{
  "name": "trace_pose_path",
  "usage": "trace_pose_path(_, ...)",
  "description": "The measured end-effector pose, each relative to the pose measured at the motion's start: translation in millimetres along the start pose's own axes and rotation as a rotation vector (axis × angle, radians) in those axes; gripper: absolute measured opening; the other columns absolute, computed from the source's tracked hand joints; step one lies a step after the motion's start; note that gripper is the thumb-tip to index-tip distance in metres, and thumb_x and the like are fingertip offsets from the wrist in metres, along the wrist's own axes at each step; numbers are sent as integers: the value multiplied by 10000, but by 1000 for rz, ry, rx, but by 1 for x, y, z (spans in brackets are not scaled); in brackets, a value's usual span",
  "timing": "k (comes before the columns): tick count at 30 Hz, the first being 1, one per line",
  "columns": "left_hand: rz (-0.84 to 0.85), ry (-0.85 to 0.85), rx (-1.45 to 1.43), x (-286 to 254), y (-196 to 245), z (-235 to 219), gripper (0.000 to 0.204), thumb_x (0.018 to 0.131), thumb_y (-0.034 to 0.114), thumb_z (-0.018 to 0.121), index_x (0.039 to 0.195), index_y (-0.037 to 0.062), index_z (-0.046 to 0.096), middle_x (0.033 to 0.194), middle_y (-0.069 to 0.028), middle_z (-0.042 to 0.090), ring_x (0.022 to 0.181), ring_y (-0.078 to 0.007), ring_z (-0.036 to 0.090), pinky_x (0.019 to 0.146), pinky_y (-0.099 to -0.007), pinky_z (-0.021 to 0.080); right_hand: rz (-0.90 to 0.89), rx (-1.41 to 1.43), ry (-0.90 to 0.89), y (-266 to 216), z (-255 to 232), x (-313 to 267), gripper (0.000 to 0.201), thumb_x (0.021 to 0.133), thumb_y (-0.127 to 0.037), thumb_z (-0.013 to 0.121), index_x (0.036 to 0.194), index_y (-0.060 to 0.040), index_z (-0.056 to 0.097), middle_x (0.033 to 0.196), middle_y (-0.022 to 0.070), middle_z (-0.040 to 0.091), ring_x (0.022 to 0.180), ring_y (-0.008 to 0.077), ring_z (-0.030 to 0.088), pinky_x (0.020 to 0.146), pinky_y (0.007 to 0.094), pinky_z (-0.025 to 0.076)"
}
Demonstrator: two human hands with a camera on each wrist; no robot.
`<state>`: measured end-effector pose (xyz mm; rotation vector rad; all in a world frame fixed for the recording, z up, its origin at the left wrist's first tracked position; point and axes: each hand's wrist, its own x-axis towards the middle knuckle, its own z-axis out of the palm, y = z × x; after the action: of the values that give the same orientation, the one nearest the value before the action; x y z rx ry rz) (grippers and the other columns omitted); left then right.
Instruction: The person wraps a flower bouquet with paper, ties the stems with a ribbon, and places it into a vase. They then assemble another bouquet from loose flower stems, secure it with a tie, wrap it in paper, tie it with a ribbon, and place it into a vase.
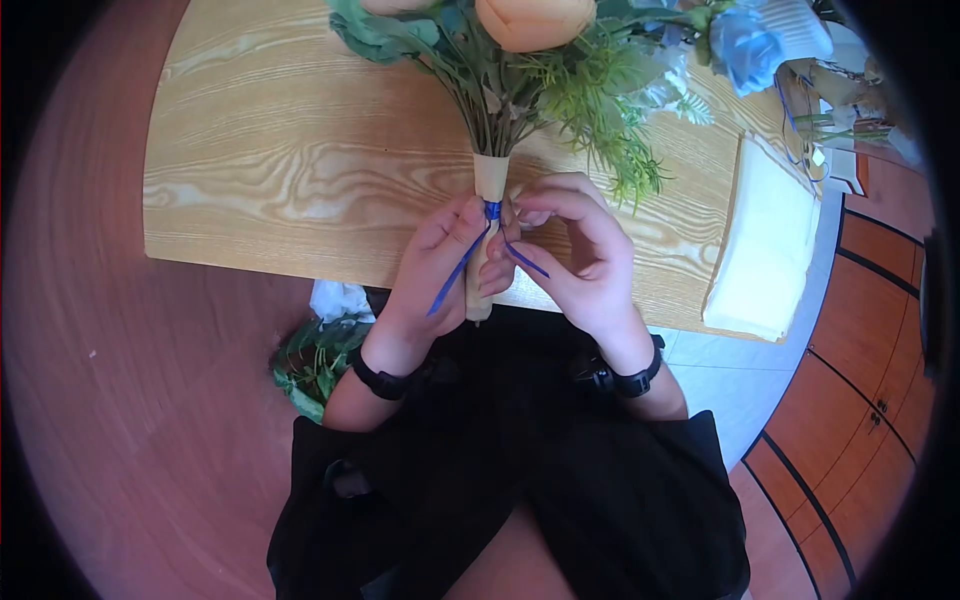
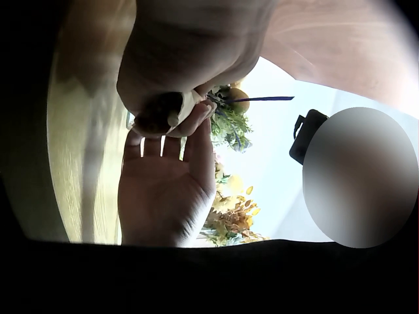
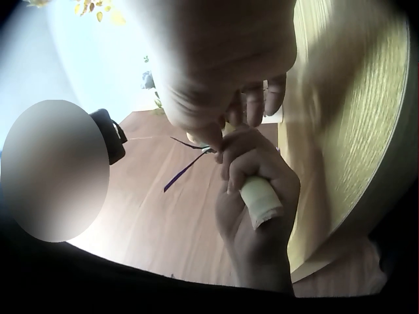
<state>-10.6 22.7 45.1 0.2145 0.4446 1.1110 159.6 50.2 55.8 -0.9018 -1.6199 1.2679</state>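
A bouquet of artificial flowers lies with its peach flower [image 1: 535,22] and leafy stems away from me. Cream wrapping covers its handle [image 1: 490,178], whose cut end [image 3: 265,212] pokes out below my left hand in the right wrist view. My left hand [image 1: 437,250] grips this handle, its thumb close to the blue ribbon [image 1: 493,211] wound round it. Two loose ribbon tails spread to either side. My right hand [image 1: 592,250] touches the handle by the ribbon, with thumb and forefinger apart in a curve. Its palm [image 2: 163,193] and fairly straight fingers show in the left wrist view.
A blue rose [image 1: 745,50] hangs at the bouquet's right. On the table [image 1: 270,170], a white padded sheet [image 1: 765,240] lies along the right edge. Green leaves [image 1: 312,360] and a white bag [image 1: 340,300] are below the table's front edge. Wooden cabinets [image 1: 860,350] stand farther right.
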Motion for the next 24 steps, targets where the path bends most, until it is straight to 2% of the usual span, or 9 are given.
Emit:
trace_pose_path(2, -32, 18, -7, -2, -1, -2, 186, 1057, 178, 418, 1125, 23, 495, 821, -11, 444, 609, -76, 403, 526, -206, 351, -33, -9, 54, -4, 2, 2, 355, 776, 30, 744, 1119, -3, 660, 1062, 93, 623, 944, 181, 608, 848, 290, 485)
trace_pose_path(6, -42, 51, -23, -1, -7, -4, 202, 1060, 200, 421, 1121, 31, 514, 800, -8, 445, 602, -81, 407, 519, -211, 352, -39, -40, 67, -4, -1, 1, 311, 800, 37, 718, 1105, 14, 661, 1001, 94, 641, 913, 186, 638, 836, 286, 505)
trace_pose_path(8, -53, 91, 6, -1, -9, -6, 218, 1062, 222, 427, 1121, 32, 516, 779, -8, 445, 600, -79, 408, 514, -217, 354, 161, 153, 161, -3, 4, -5, 295, 797, 35, 716, 1087, 24, 661, 927, 83, 647, 837, 182, 658, 770, 279, 525)
trace_pose_path(12, -54, 79, 56, -1, -8, -2, 309, 1067, 317, 421, 1075, 28, 529, 792, -3, 504, 628, -79, 467, 535, -217, 381, 226, 123, 166, -7, 5, 4, 319, 770, 31, 740, 1077, 28, 657, 838, 65, 639, 763, 168, 655, 696, 274, 524)
trace_pose_path(14, -23, 249, 236, -1, -8, 8, 317, 1061, 326, 440, 1063, 30, 554, 791, 0, 540, 637, -70, 487, 539, -215, 398, -50, -253, 42, -11, 1, 9, 353, 729, -6, 786, 1058, 18, 659, 806, 64, 627, 742, 174, 644, 660, 286, 518)
trace_pose_path(20, 56, 246, 303, 2, -21, 5, 316, 1059, 322, 449, 1028, 30, 568, 803, -2, 571, 610, -62, 494, 539, -213, 411, -166, -515, 217, -13, 13, 5, 382, 657, -65, 838, 1000, -25, 674, 826, 67, 618, 695, 231, 611, 622, 320, 488)
trace_pose_path(24, 60, 331, 336, 5, -22, 6, 301, 1065, 307, 437, 1004, 37, 554, 797, -7, 570, 598, -67, 494, 541, -216, 412, -244, -516, 272, -27, 12, 3, 362, 654, -88, 840, 971, -37, 673, 830, 73, 614, 707, 248, 604, 630, 337, 476)
